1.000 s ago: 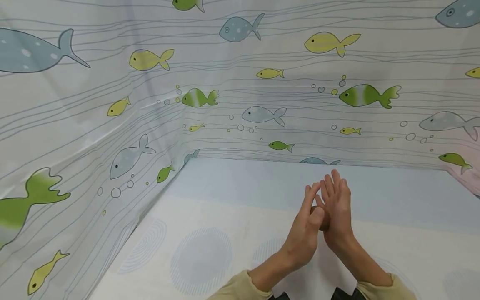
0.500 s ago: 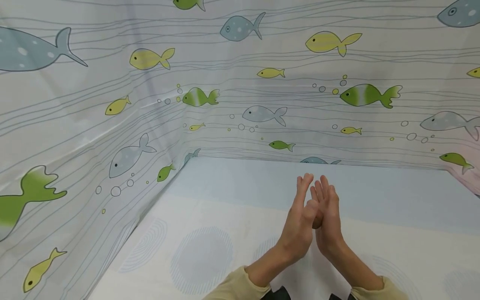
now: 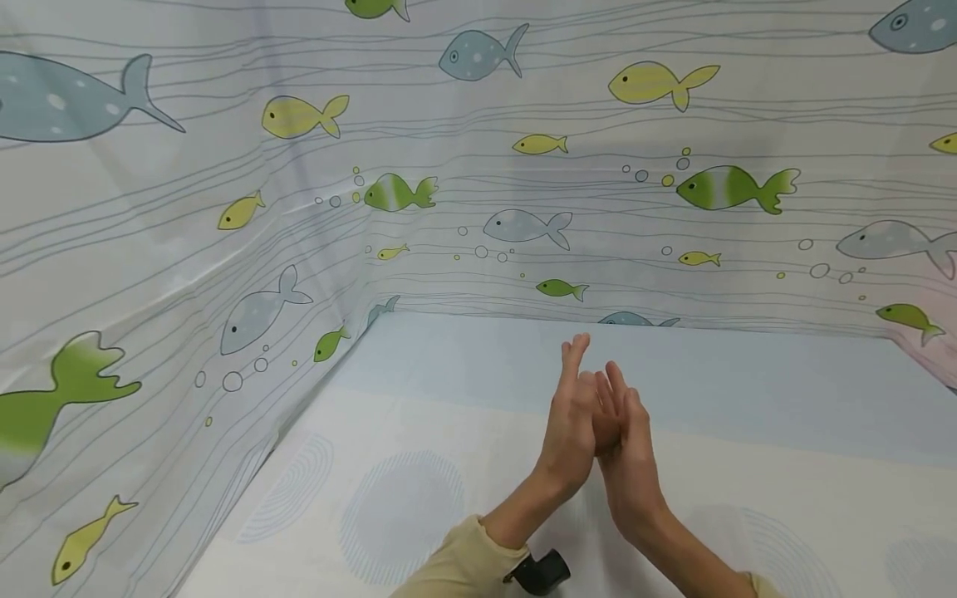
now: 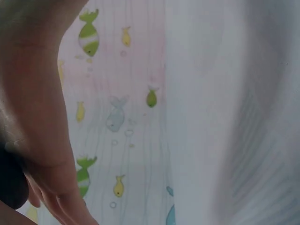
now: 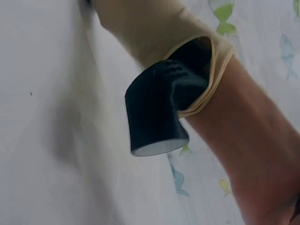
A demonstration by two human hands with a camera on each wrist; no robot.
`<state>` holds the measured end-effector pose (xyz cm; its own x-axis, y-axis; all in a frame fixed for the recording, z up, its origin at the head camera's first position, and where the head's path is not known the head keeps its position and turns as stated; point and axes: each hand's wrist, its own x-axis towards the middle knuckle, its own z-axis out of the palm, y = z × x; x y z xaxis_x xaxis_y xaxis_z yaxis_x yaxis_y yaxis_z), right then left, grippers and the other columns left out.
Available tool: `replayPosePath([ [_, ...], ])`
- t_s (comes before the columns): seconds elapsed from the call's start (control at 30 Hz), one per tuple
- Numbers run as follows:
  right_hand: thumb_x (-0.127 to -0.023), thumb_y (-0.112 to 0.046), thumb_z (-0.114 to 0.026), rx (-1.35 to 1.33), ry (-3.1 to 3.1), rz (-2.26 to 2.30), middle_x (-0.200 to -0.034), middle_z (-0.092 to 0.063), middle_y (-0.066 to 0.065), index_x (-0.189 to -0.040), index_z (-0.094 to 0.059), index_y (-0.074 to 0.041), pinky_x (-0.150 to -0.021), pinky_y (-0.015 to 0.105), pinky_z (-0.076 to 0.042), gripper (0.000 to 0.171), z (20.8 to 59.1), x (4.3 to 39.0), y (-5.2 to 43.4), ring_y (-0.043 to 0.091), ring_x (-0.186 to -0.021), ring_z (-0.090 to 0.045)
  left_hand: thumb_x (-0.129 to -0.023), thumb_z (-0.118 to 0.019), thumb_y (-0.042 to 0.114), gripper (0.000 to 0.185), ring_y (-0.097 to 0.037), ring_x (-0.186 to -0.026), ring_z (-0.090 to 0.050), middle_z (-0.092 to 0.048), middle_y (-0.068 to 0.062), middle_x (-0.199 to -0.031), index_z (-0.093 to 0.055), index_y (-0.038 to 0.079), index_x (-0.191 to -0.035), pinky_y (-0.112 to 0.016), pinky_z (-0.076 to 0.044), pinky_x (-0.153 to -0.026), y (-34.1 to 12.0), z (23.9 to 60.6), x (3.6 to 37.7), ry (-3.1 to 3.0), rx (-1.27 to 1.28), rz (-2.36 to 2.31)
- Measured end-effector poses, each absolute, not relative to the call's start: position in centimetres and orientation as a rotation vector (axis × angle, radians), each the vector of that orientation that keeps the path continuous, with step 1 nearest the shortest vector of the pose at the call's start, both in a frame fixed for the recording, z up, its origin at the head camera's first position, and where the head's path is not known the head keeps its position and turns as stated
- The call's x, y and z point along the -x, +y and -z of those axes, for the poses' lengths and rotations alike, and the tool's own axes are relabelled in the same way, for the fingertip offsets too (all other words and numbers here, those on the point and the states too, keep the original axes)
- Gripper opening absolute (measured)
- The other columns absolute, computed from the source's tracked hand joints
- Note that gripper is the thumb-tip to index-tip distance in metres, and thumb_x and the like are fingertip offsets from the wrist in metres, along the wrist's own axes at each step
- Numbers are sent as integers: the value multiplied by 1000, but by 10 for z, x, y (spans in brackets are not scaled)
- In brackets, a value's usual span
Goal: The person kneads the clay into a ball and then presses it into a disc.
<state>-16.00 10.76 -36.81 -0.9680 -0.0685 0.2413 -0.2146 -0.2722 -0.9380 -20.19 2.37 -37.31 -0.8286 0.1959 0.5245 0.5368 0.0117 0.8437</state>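
Note:
Between my two facing palms sits a small brown ball [image 3: 606, 433], smooth and rounded like clay, partly covered by the fingers. My left hand [image 3: 570, 432] lies against its left side, with long fingers stretched away from me. On the other side my right hand [image 3: 630, 465] presses it with extended fingers, set a little nearer to me than the left. Both hands are above the table. In the left wrist view a hand [image 4: 40, 122] fills the left side, and a dark rounded shape [image 4: 11, 183] shows at the edge beside it.
A white and pale blue tabletop [image 3: 404, 365] with printed circles lies under the hands. A fish-patterned curtain [image 3: 419, 274] rises behind it and along the left. A black wrist camera [image 5: 157, 108] pokes out of a beige sleeve [image 5: 140, 28].
Both hands have shifted left with the ball between them. The left hand has slid forward and the right hand back, so the left fingertips now reach farther out.

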Motion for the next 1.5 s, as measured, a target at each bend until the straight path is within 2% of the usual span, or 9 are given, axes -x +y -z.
replayPosePath([
  [0.13, -104, -54, -12, -384, -1780, -2428, -166, -3, -6, -160, -1, -25, -121, 51, -1, 65, 362, 158, 109, 18, -153, -3, -103, -21, 53, 65, -8, -151, -2, -20, 13, -162, -23, 19, -158, -50, -8, -122, 23, 375, 203, -2045, 741, 1936],
  [0.43, -102, -57, -15, -313, -1723, -2423, -166, -6, -8, -160, -2, -29, -122, 50, 1, 66, 349, 157, 114, 16, -153, -4, -103, -18, 54, 63, -8, -151, -1, -16, 14, -163, -20, 24, -158, -55, -8, -120, 27, 381, 202, -2093, 772, 1941],
  [0.77, -102, -58, -19, -241, -1636, -2431, -166, -3, -9, -160, -2, -29, -123, 35, -3, 68, 349, 166, 121, 12, -153, -2, -103, -22, 46, 58, -8, -151, -1, -13, 16, -162, -16, 29, -158, -47, -13, -122, 39, 383, 189, -2163, 810, 1943],
  [1.07, -102, -58, -18, -195, -1666, -2410, -166, -1, -11, -160, -1, -30, -123, 38, -2, 67, 354, 175, 128, 11, -153, -2, -102, -18, 55, 62, -8, -151, -1, -10, 16, -163, -12, 30, -159, -46, -13, -122, 41, 373, 179, -2152, 865, 1924],
  [1.37, -102, -58, -18, -170, -1731, -2429, -166, -4, -10, -160, -4, -30, -123, 38, -4, 66, 363, 176, 122, 13, -153, -3, -101, -21, 52, 61, -7, -151, -3, -11, 18, -162, -14, 31, -158, -50, -12, -121, 37, 366, 183, -2125, 802, 1932],
  [1.5, -103, -56, -16, -199, -1786, -2402, -166, -7, -7, -160, -6, -27, -123, 38, -7, 64, 368, 171, 115, 15, -153, -5, -102, -21, 52, 62, -10, -152, -4, -11, 15, -163, -15, 28, -159, -53, -13, -120, 34, 364, 189, -2095, 793, 1910],
])
